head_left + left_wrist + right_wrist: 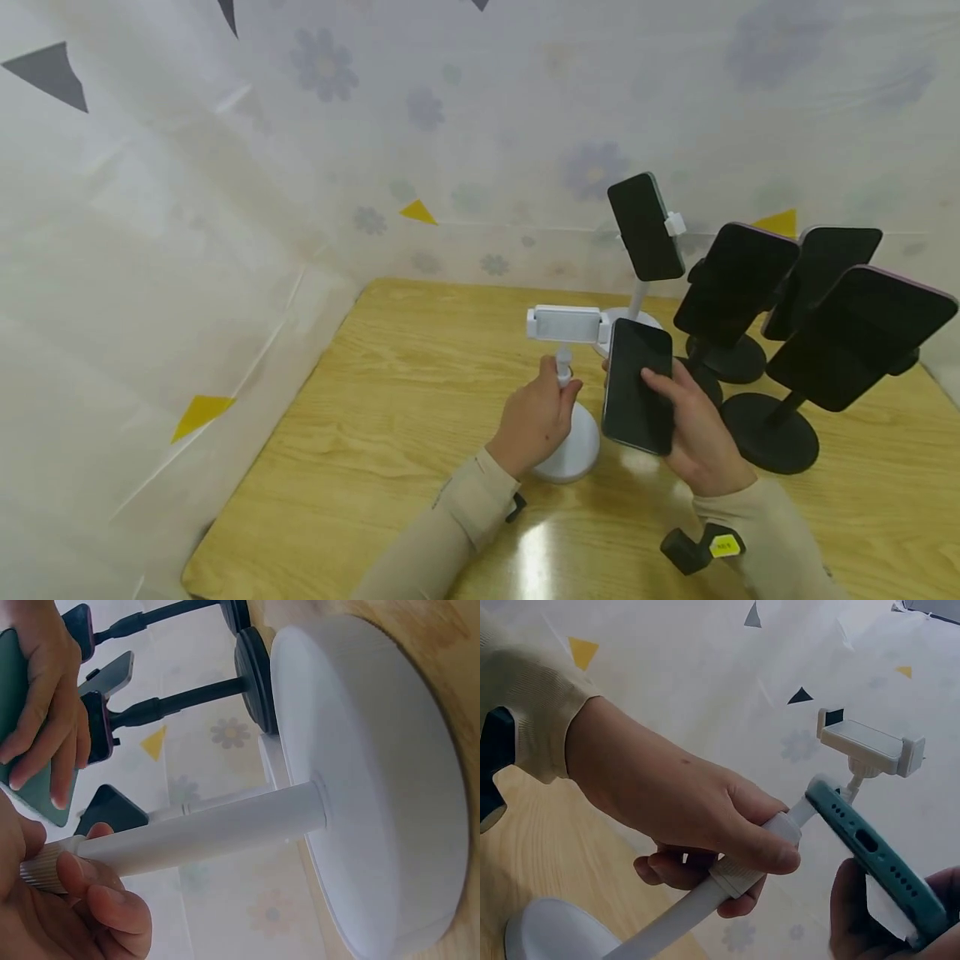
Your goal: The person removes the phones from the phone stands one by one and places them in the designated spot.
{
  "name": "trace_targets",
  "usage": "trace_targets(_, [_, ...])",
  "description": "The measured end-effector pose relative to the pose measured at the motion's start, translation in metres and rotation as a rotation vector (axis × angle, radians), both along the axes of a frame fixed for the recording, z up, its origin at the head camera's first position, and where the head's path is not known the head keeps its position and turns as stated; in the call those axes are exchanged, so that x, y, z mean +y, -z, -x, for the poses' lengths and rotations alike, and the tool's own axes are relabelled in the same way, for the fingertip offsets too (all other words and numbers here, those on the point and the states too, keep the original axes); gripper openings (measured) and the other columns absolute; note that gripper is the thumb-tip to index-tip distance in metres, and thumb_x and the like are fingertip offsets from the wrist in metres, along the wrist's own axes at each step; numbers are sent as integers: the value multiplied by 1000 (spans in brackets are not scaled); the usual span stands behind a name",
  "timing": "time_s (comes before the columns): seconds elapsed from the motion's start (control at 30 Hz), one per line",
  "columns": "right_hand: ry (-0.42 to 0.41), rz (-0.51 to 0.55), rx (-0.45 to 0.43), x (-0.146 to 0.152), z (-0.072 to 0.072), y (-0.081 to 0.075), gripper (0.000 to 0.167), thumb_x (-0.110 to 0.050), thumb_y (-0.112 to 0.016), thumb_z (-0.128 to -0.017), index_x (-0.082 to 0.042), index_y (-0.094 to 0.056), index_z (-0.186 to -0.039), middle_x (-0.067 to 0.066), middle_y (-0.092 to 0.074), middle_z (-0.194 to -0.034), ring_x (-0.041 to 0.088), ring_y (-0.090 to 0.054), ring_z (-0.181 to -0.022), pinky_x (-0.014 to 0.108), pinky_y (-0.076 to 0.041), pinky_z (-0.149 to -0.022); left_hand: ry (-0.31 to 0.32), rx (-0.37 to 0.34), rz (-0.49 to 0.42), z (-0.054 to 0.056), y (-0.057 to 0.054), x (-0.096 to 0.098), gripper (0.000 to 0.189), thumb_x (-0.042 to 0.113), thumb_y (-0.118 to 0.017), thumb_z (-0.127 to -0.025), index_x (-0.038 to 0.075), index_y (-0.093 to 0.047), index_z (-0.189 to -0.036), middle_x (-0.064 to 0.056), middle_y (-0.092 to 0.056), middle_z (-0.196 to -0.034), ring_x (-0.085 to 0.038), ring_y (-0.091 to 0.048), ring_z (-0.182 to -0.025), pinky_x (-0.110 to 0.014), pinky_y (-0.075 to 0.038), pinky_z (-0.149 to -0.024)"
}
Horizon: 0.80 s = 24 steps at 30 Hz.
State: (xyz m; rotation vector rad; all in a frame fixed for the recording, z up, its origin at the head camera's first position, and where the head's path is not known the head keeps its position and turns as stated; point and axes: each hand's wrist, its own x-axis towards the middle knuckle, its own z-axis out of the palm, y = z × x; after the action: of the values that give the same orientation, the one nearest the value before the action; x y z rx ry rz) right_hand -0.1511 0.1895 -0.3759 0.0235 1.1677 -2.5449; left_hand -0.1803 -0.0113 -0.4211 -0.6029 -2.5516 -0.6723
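Note:
My left hand [531, 419] grips the ribbed collar [735, 874] on the pole of a white phone stand [567, 452]. The stand's round base sits on the table, and its clamp [567, 324] at the top holds no phone. In my right hand [703, 437] is a smartphone [637, 387], dark screen up, with the thumb over the screen and the fingers behind. The right wrist view shows the phone's teal edge [877, 859] with its charging port. Close to the clamp's right side, the phone is held a little lower.
Behind stands another white stand holding a phone [647, 229]. To the right, several black stands bear phones [738, 283], one nearest me with its round base [772, 433] on the wooden table [360, 400]. A patterned white sheet [480, 125] hangs behind the table.

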Motion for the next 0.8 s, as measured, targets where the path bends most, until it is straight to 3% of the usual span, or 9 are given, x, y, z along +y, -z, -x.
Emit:
trace_targets(0.1, [-30,-42,-2,0,1,4,61,-10,-38,-106,-20,-3,-155,-7,-68,-124,6,-65,-114,26,-57,-91,-5,-9,0,-1,-1,0,24,30,-47,-105,6,-48,-106,1,-61,-67,-17,-65,-56,-27,-43,-45])
trace_targets(0.17, [-33,-126,-25,1,1,5,61,-9,-39,-104,-19,-5,-155,-11,-63,-126,5,-62,-114,25,-56,-92,-1,-12,-7,-1,0,-1,24,30,-47,-105,6,-48,-106,1,-61,-66,-17,-64,-56,-26,-43,-44])
trace_targets(0.37, [-53,-413,-26,2,3,12,69,-22,-48,-105,-30,-4,-158,-15,-44,-132,1,-57,-112,24,-53,-93,21,-1,-28,0,1,-1,25,29,-46,-105,4,-49,-106,0,-62,-67,-13,-62,-53,-21,-39,-42])
trace_targets(0.57, [-82,-347,14,4,1,16,57,-26,-45,-107,-27,-14,-155,-22,-66,-120,0,-64,-111,27,-55,-92,24,-13,-19,1,1,0,25,29,-47,-105,4,-48,-108,1,-61,-67,-9,-58,-52,-16,-35,-42])
trace_targets(0.8, [-96,-365,57,3,-1,18,48,-24,-43,-107,-22,-23,-151,-20,-68,-118,0,-64,-111,28,-56,-91,33,-18,-3,0,-2,-2,25,29,-48,-105,4,-48,-107,0,-61,-68,-9,-57,-52,-15,-34,-43])
